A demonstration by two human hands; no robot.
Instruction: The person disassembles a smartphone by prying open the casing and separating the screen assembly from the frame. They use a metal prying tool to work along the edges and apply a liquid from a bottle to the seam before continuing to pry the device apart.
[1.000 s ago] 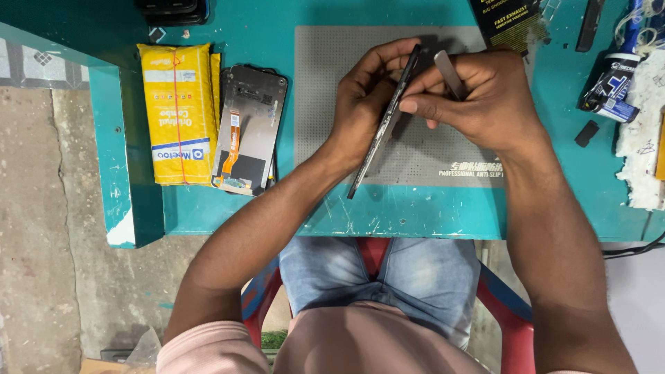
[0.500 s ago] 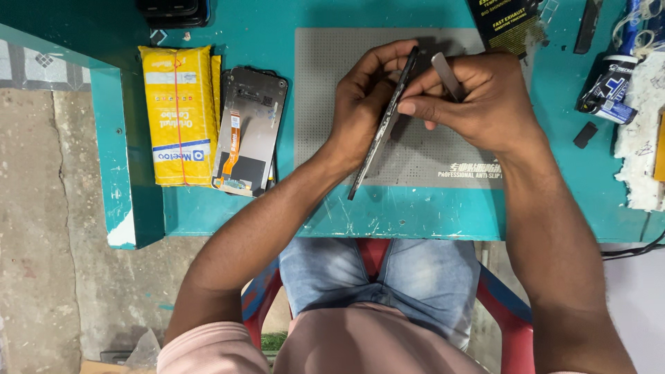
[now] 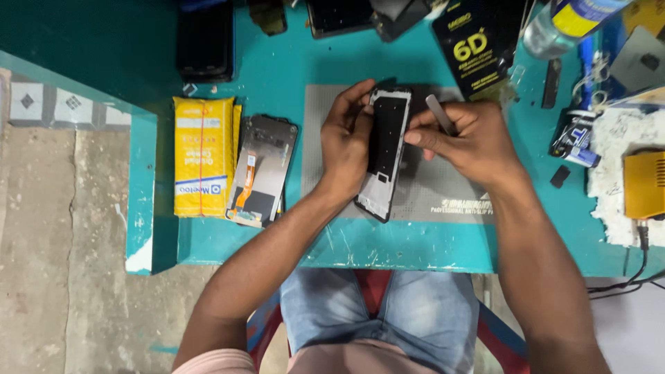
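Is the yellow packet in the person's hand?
No, the yellow packet lies on the teal table, left of both hands, which hold a phone frame.

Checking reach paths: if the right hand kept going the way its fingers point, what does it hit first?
The right hand points left, fingertips already at the phone frame the left hand holds. Past that, probably the left hand; depth is unclear.

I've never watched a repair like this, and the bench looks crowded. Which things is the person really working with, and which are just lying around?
In use:
- black phone frame, gripped by the left hand
- thin grey metal tool, in the right hand
- grey work mat underneath

Lying about:
- yellow padded packet
- opened phone screen with orange ribbon cable
- black phone
- yellow box
- black printed card packet
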